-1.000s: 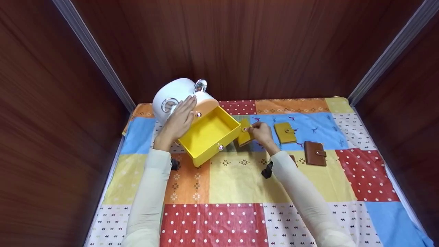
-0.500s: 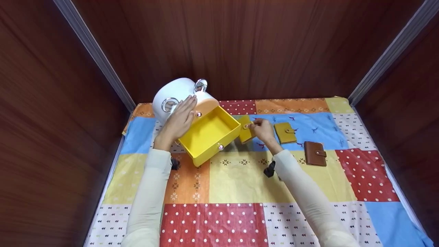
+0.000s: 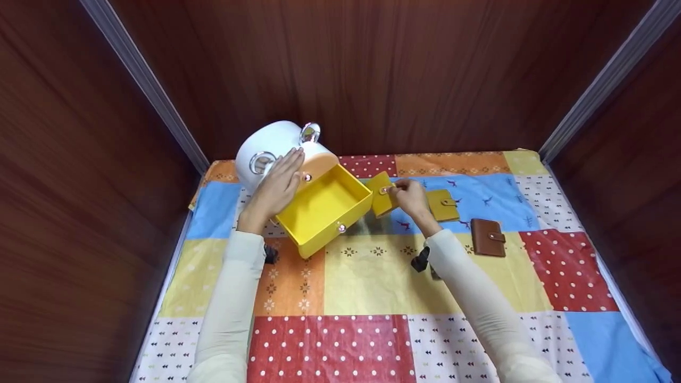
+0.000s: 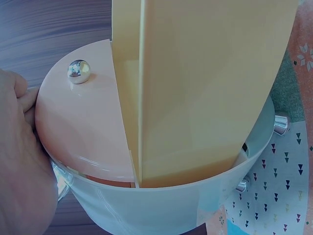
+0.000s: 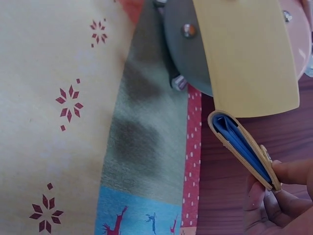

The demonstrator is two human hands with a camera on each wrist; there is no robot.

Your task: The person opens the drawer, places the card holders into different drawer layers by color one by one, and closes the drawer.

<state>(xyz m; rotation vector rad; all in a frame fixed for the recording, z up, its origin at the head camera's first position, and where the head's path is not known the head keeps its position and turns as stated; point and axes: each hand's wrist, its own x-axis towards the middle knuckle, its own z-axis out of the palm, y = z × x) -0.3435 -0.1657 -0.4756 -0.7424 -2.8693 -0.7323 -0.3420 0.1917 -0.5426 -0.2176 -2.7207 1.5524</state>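
Observation:
A white rounded storage box [image 3: 274, 135] with chrome ring handles stands at the back left. One yellow drawer [image 3: 306, 226] is pulled out; its inside looks bare. My left hand [image 3: 276, 186] rests on the box top, fingers extended; in the left wrist view it lies beside the orange upper drawer front [image 4: 83, 117]. My right hand [image 3: 412, 199] pinches a mustard yellow wallet [image 3: 381, 197] by its clasp side, just right of the drawer. The right wrist view shows the wallet [image 5: 239, 147] edge-on above the cloth, thumb on one face, its blue inside visible.
A second mustard wallet [image 3: 444, 206] and a brown wallet [image 3: 487, 238] lie on the patchwork cloth [image 3: 372, 276] to the right. A small dark item [image 3: 435, 274] is partly hidden under the right forearm. Wood panels [image 3: 372, 80] enclose the back and sides.
My right hand and the yellow wallet have shifted slightly away from me and rightward, with the wallet tilting a little. My left hand, the box and the drawer stay essentially in place.

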